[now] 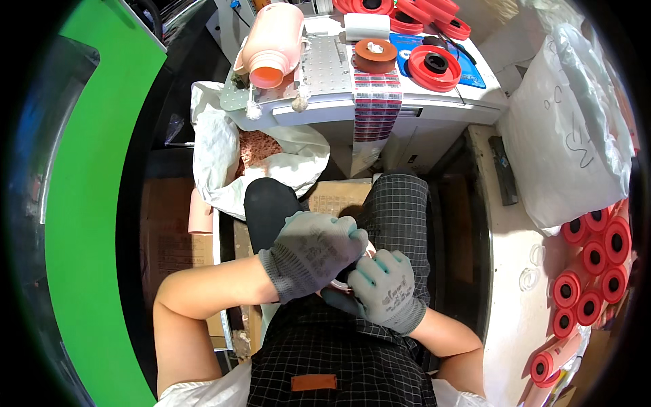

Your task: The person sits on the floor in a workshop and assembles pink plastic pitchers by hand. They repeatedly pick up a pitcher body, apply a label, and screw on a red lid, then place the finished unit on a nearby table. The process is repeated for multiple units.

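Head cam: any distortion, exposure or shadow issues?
Head view: black vignette at the corners; green panel edge visibly bowed; white bag bright, right side; left hand looks partly shaded, right hand better lit; held item mostly hidden between the gloves.

From afar I see through one head-worn fisheye, looking steeply down over the wearer's apron and facing forward, with the left hand and right hand close beneath and the near edge of the tabletop farther off.
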A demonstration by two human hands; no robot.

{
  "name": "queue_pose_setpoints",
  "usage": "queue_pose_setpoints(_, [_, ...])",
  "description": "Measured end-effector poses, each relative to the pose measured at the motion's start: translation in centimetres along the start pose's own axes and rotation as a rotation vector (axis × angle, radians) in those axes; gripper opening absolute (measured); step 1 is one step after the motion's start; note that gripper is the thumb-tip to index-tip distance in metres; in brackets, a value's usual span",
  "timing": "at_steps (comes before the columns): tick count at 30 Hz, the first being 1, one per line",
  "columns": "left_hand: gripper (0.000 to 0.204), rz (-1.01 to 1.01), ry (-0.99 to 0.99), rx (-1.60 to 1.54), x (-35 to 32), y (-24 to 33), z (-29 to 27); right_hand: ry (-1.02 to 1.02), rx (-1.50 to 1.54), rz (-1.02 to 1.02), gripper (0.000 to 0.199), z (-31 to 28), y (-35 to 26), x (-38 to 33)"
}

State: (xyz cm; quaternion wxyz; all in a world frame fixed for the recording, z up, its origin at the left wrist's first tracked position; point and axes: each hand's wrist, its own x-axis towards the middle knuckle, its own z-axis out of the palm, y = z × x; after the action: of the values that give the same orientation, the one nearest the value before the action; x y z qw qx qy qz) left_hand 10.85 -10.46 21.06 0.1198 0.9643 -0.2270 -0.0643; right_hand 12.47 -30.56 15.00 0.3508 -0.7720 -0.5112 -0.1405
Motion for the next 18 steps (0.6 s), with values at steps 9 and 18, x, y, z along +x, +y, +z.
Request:
queue_pose_setpoints(9, [0.070,-0.003,0.585,-0.491,0.3,0.5,8.3,0.169,0.218,0.551,0.057,-4.6,2.3,-12.4])
queue_pose_setpoints(18, [0.044,0.089,0.460,-0.379,8.1,-4.6,4.7,0.289,1.148,1.407,0.072,-6.6,1.7,-16.3])
